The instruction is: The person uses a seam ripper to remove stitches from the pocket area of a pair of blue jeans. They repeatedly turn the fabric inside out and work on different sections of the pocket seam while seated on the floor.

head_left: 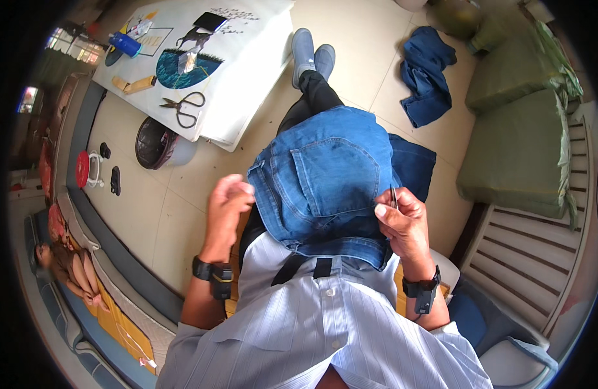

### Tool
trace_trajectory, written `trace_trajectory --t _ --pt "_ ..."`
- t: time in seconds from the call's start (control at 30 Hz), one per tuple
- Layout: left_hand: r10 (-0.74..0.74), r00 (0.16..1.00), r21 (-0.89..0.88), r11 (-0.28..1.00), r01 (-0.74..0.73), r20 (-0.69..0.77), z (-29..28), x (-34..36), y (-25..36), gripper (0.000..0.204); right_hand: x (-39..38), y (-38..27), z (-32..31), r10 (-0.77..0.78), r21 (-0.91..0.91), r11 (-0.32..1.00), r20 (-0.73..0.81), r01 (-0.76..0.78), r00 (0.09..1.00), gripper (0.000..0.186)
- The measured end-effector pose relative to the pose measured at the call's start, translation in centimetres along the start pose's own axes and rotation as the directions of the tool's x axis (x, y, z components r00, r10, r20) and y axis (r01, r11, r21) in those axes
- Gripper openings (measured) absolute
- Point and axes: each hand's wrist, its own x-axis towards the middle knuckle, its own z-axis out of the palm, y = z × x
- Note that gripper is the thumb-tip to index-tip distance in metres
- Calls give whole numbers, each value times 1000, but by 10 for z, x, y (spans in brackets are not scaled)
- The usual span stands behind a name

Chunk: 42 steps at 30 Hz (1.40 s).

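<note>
Blue denim jeans (338,168) lie bunched across my lap, with a back pocket facing up. My right hand (401,217) is closed on a small pointed metal tool (393,196) at the jeans' right side. My left hand (229,204) is beside their left edge, fingers curled together; whatever they hold, if anything, is too small to make out.
A white table (247,58) at upper left carries large black scissors (183,107) and small items. A bin (153,144) stands beneath. More jeans (422,74) lie on the floor. Green cushions (509,149) rest on a slatted bench at right. Another person (78,272) reclines at left.
</note>
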Motion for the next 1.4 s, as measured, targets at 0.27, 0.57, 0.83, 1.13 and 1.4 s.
trace_trajectory --t 0.27,0.57,0.83,1.13,1.4 --pt "389 857 278 829 -486 338 66 -22 -10 37 16 17 36 50 -199 979 87 -32 995 10" --pt "-62 899 -69 992 101 433 97 -13 -7 42 22 20 38 43 -315 948 31 -31 999 8" --pt "328 832 212 865 -455 448 121 -40 -1 48 63 -2 84 -250 -757 545 265 361 931 48" --pt "370 897 176 893 -415 242 110 -31 -5 43 99 36 72 -272 -761 486 336 430 902 35" --pt "605 785 381 701 -603 130 107 -4 18 58 72 7 62 89 -30 996 292 -84 952 28"
